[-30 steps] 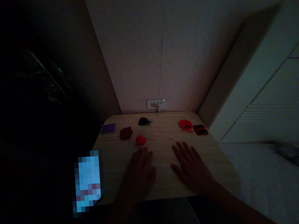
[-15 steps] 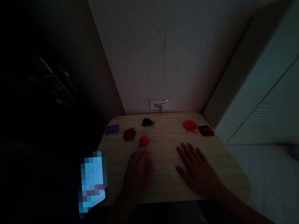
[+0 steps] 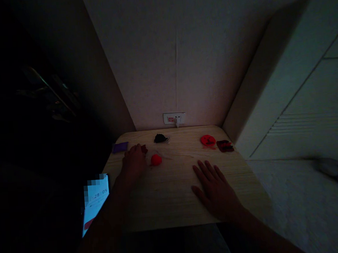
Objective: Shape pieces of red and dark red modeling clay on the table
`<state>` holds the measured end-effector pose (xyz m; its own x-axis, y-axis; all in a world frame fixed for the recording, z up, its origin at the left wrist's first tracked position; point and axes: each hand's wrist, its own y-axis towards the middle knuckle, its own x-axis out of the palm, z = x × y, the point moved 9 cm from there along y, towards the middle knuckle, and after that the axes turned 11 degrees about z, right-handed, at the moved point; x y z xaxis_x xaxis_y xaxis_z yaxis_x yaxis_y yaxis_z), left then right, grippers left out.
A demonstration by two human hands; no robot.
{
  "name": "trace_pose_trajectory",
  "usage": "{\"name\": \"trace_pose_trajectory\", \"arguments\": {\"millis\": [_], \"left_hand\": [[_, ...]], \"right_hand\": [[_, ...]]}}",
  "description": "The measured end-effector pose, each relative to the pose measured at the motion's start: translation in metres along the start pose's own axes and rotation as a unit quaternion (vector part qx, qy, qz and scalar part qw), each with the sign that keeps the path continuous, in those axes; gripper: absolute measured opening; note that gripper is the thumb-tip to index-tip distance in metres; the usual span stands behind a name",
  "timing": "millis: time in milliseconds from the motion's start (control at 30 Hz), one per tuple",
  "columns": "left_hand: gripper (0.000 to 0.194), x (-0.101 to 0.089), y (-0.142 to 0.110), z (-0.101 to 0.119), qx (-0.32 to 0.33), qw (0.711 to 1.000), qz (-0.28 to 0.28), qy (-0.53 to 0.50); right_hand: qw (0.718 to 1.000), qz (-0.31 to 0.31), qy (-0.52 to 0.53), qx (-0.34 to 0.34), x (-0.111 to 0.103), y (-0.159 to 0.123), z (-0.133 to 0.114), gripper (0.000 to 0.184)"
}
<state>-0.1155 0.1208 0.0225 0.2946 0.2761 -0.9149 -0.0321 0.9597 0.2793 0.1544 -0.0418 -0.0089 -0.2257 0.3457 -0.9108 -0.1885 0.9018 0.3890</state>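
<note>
My left hand (image 3: 133,160) reaches over the flat brown piece of modelling clay (image 3: 144,149), its fingers bent closed on it. Only the clay's right edge shows; the rest is under the hand. Just right of these fingers sits a bright red clay ball (image 3: 156,160). Flat on the wooden table, my right hand (image 3: 214,188) has its fingers spread and holds nothing. Beyond it are a red disc (image 3: 208,140) with dark marks and a dark red piece with black strips (image 3: 225,146).
A purple packet (image 3: 120,147) lies at the table's (image 3: 168,203) left back. Near the back edge is a black lump (image 3: 160,138). A lit phone (image 3: 96,203) stands by the left edge, partly behind my left forearm. A wall socket (image 3: 174,118) holds a plug.
My left hand has moved forward and left, from in front of the red ball onto the brown clay. My right hand stays flat on the table. The view has shifted slightly.
</note>
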Motion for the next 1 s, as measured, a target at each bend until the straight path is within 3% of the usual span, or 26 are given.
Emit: {"name": "trace_pose_trajectory", "arguments": {"millis": [100,200,367,400,433,467,533,600,667,700,867,933,1000], "left_hand": [[0.041,0.005,0.013,-0.004,-0.008,1.000,-0.016,-0.009],[0.039,-0.003,0.026,-0.011,-0.023,0.999,-0.010,-0.029],[0.033,-0.047,0.030,-0.016,-0.057,0.993,0.050,-0.092],[0.033,-0.060,0.024,-0.010,-0.067,0.979,0.086,-0.172],[0.034,-0.071,0.016,0.000,-0.078,0.953,0.120,-0.267],[0.038,-0.072,0.006,0.014,-0.086,0.919,0.111,-0.367],[0.045,-0.055,-0.016,0.053,-0.133,0.821,0.016,-0.555],[0.048,-0.030,-0.038,0.099,-0.175,0.730,-0.093,-0.654],[0.045,-0.014,-0.047,0.130,-0.190,0.674,-0.111,-0.705],[0.043,-0.008,-0.047,0.142,-0.191,0.655,-0.108,-0.723],[0.038,0.021,-0.028,0.167,-0.207,0.588,-0.118,-0.773],[0.038,0.032,-0.024,0.167,-0.244,0.544,-0.126,-0.793],[0.042,0.044,-0.026,0.169,-0.287,0.483,-0.153,-0.813]], "right_hand": [[1.000,-0.001,0.005,0.003,0.000,0.000,0.000,0.065],[1.000,-0.001,0.012,0.006,0.000,0.000,0.000,0.064],[0.995,0.026,0.093,0.018,-0.007,0.000,0.003,0.056],[0.989,0.041,0.136,0.031,-0.013,0.003,0.006,0.053],[0.979,0.058,0.187,0.052,-0.019,0.007,0.009,0.048],[0.962,0.072,0.249,0.086,-0.025,0.012,0.014,0.046],[0.905,0.092,0.376,0.175,-0.036,0.027,0.025,0.042],[0.837,0.084,0.494,0.219,-0.041,0.048,0.025,0.043],[0.789,0.071,0.574,0.206,-0.046,0.073,0.018,0.046],[0.782,0.075,0.585,0.201,-0.048,0.085,0.018,0.043],[0.823,0.146,0.513,0.195,-0.051,0.119,0.047,0.031],[0.872,0.190,0.426,0.149,-0.062,0.124,0.048,0.020],[0.915,0.219,0.335,0.053,-0.075,0.126,0.032,0.008]]}}
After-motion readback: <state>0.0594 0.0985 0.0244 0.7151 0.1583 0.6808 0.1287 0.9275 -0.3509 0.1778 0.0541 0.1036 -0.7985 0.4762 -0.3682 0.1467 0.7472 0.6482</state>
